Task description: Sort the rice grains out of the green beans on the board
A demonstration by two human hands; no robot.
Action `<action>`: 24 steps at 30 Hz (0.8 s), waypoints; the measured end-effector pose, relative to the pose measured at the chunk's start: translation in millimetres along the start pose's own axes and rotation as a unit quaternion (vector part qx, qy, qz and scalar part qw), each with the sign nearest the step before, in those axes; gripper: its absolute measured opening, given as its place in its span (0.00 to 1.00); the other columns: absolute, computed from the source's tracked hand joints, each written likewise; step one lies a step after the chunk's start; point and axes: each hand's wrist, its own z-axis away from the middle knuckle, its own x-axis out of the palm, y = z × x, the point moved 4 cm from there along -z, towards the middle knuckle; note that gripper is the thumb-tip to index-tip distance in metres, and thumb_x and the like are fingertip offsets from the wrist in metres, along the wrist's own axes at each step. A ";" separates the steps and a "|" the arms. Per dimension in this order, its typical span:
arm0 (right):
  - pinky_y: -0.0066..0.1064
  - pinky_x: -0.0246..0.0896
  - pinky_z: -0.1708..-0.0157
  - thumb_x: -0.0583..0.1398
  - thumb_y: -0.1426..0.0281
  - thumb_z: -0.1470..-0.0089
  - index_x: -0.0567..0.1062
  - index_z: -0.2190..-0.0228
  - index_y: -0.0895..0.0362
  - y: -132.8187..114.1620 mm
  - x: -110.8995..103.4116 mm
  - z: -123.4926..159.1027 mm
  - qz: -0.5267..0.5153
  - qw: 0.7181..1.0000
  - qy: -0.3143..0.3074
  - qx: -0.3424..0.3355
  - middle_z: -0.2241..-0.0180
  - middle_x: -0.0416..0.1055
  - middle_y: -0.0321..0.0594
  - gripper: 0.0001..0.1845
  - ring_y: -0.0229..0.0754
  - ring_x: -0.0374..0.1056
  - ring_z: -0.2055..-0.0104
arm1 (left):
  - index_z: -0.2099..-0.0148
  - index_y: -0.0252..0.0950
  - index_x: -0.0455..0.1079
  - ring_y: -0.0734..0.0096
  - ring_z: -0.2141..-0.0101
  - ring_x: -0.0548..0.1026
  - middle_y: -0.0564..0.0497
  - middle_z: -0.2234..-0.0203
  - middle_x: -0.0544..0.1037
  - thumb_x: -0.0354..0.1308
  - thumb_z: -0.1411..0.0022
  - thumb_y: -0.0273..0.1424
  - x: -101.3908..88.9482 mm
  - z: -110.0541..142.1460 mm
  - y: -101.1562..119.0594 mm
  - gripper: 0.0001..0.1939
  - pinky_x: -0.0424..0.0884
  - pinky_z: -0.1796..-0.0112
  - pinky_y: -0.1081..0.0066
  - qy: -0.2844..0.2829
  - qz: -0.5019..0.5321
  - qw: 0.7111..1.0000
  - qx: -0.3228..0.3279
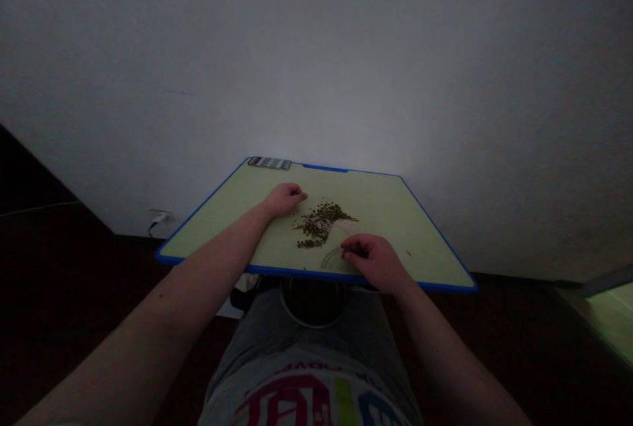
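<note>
A scattered heap of small dark green-brown beans or grains [324, 218] lies in the middle of the pale yellow-green board table [386, 205]. A pale whitish heap [342, 228] of finer grains adjoins it on the right. My left hand [287, 199] rests at the left of the dark heap, fingers curled together; what they hold, if anything, is too small to see. My right hand [376, 260] is by the near edge, thumb and fingers pinched, beside a clear round dish or lid [332, 258]. Whether anything sits in that pinch is hidden.
On my lap, under the table's near edge, sits a round metal pot or bowl [314, 304]. A phone-like flat thing [270, 163] lies at the far left corner. The wall [316, 70] stands right behind the table. At left, a plug [161, 217] is in a wall socket.
</note>
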 end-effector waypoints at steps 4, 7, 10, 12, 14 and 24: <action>0.28 0.62 0.71 0.58 0.71 0.55 0.74 0.67 0.57 -6.4 4.0 -4.4 -0.004 1.000 0.000 -0.016 0.72 0.74 0.37 0.09 0.38 0.69 0.71 | 0.74 0.34 0.69 0.74 0.79 0.62 0.54 0.83 0.66 0.50 0.49 0.44 0.4 -0.6 -0.9 0.18 0.55 0.77 0.73 0.008 -0.006 1.000 0.009; 0.29 0.62 0.68 0.58 0.72 0.54 0.75 0.68 0.56 -19.8 15.0 -12.2 0.006 0.998 0.002 -0.061 0.71 0.74 0.36 0.09 0.37 0.69 0.69 | 0.74 0.34 0.69 0.74 0.79 0.62 0.54 0.84 0.66 0.50 0.49 0.44 0.9 -0.7 -1.1 0.18 0.55 0.77 0.73 0.013 -0.008 1.000 0.011; 0.29 0.60 0.65 0.58 0.74 0.53 0.75 0.68 0.54 -34.0 28.1 -19.0 0.026 0.994 -0.009 -0.102 0.69 0.74 0.35 0.09 0.37 0.68 0.67 | 0.75 0.34 0.68 0.75 0.79 0.62 0.54 0.84 0.66 0.50 0.49 0.44 0.9 -0.3 0.2 0.18 0.55 0.77 0.73 0.012 -0.011 1.000 0.016; 0.29 0.60 0.64 0.57 0.75 0.53 0.76 0.68 0.54 -40.1 34.3 -20.8 0.026 0.993 -0.022 -0.116 0.69 0.74 0.34 0.10 0.37 0.68 0.67 | 0.75 0.34 0.68 0.74 0.79 0.62 0.54 0.84 0.66 0.49 0.48 0.44 0.6 0.1 1.1 0.18 0.56 0.76 0.73 0.010 -0.012 1.000 0.019; 0.29 0.60 0.64 0.57 0.75 0.53 0.76 0.68 0.54 -42.5 37.1 -20.2 0.023 0.992 -0.036 -0.122 0.69 0.74 0.35 0.10 0.37 0.68 0.66 | 0.75 0.34 0.68 0.74 0.79 0.62 0.54 0.83 0.67 0.49 0.48 0.45 0.1 0.4 1.4 0.18 0.56 0.76 0.72 0.009 -0.012 1.000 0.018; 0.29 0.60 0.64 0.57 0.75 0.53 0.75 0.69 0.55 -37.0 25.4 -7.4 0.012 0.993 -0.038 -0.112 0.69 0.74 0.35 0.09 0.38 0.68 0.66 | 0.74 0.34 0.69 0.75 0.79 0.62 0.54 0.84 0.66 0.50 0.49 0.44 1.3 -0.9 -1.7 0.18 0.56 0.77 0.73 0.011 -0.006 1.000 0.012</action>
